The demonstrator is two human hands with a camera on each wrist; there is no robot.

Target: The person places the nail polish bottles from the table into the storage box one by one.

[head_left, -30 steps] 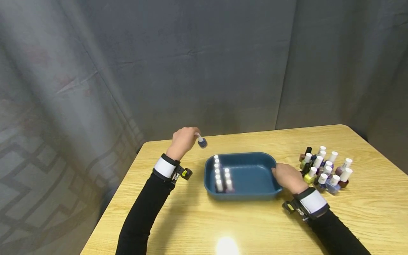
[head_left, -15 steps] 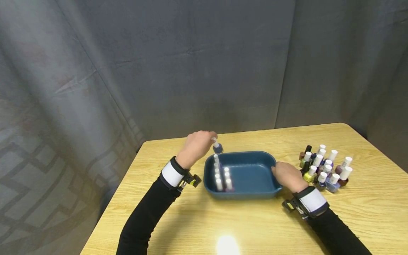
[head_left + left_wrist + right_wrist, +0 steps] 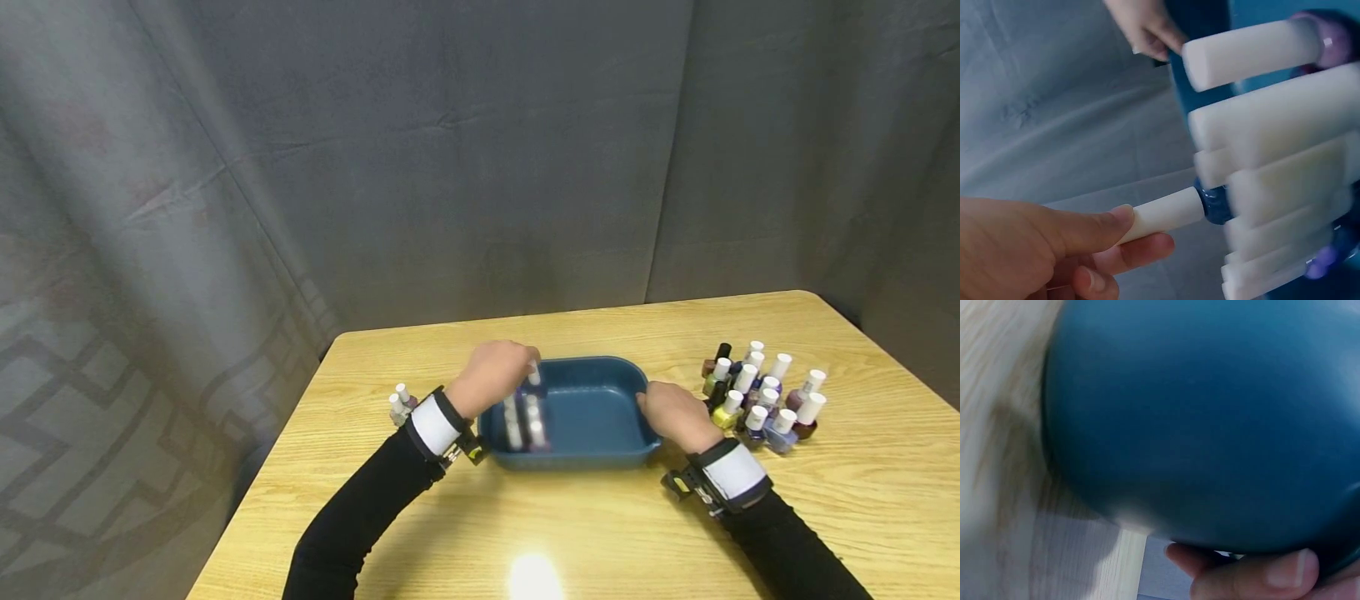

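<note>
My left hand (image 3: 491,377) pinches the white cap of a dark blue nail polish bottle (image 3: 1169,212) between thumb and fingers. That hand is over the left part of a blue plastic bin (image 3: 600,458), with the bottle tilted cap toward me in the left wrist view. White-capped nail polish bottles (image 3: 536,421) stand in rows at the bin's left end, partly behind the hand; their caps look blurred. At the opposite end, my right hand (image 3: 678,415) grips the bin's rim, its fingers (image 3: 1266,575) bent at the edge in the right wrist view.
A cluster of several nail polish bottles (image 3: 768,400), mostly white-capped, stands on the wooden table (image 3: 585,533) right of the bin. A couple more small bottles (image 3: 399,407) show left of my left wrist. A grey curtain (image 3: 480,167) hangs behind the table.
My left hand has carried the nail polish bottle rightward and toward me, from behind the bin to above its left part. Bottles left of the wrist have come into view. The right hand stays put.
</note>
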